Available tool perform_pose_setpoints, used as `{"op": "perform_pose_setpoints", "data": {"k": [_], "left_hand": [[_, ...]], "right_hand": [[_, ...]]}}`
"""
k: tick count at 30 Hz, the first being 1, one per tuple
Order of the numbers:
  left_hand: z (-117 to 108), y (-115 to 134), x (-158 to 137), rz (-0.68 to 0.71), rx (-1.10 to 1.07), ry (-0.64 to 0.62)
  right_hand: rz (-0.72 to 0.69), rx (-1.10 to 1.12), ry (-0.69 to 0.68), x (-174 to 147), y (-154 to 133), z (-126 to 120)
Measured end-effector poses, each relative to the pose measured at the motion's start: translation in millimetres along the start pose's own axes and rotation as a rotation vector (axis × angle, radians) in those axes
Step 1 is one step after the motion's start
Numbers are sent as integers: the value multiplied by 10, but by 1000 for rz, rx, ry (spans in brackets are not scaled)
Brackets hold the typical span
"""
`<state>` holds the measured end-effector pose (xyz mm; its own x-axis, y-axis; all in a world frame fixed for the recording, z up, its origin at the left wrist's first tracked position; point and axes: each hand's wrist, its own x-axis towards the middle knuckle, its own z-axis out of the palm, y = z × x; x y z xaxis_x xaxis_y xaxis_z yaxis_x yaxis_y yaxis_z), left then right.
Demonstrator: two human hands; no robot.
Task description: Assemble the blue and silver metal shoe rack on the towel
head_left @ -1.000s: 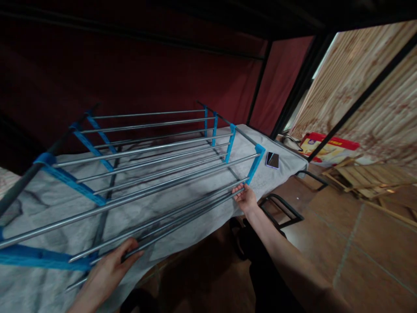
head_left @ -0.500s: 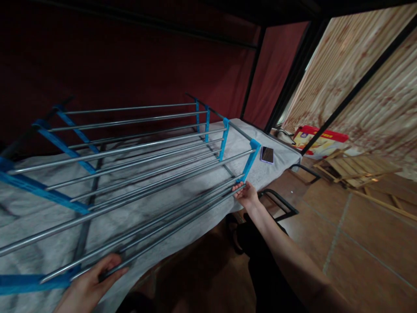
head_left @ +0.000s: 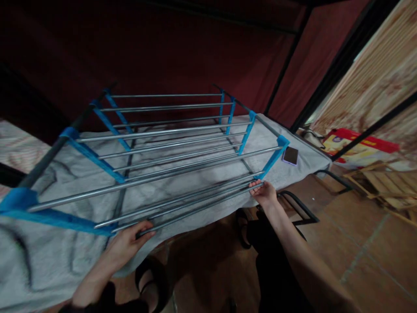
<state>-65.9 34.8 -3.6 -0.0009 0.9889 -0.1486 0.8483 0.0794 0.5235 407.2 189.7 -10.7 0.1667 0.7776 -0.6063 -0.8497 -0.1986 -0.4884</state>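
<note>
Metal rod [head_left: 195, 212] still in curled left fingers [head_left: 143, 225] and right fingers [head_left: 255, 190], rack [head_left: 169, 131] farther right in view

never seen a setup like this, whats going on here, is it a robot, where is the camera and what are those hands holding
There is no robot here: you see a person's own two bare hands. The camera is worn on their head, looking forward and down. In front is a rack of metal tubes and blue plastic pieces, standing on a grey cloth. A phone lies face up at the right. The left hand grips one end of a metal rod, and the right hand appears to hold its other end.
</note>
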Motion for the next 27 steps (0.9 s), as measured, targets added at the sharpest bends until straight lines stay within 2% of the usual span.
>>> {"op": "perform_pose_setpoints", "data": {"k": [5, 14, 20, 27], "left_hand": [[1, 117, -53, 14, -4, -30], [-1, 349, -134, 70, 176, -23], [32, 357, -153, 94, 235, 7], [43, 395, -164, 139, 347, 0]], "right_hand": [[27, -66, 17, 58, -9, -65], [50, -128, 59, 103, -116, -86], [13, -177, 42, 162, -131, -136], [32, -161, 6, 190, -167, -168]]}}
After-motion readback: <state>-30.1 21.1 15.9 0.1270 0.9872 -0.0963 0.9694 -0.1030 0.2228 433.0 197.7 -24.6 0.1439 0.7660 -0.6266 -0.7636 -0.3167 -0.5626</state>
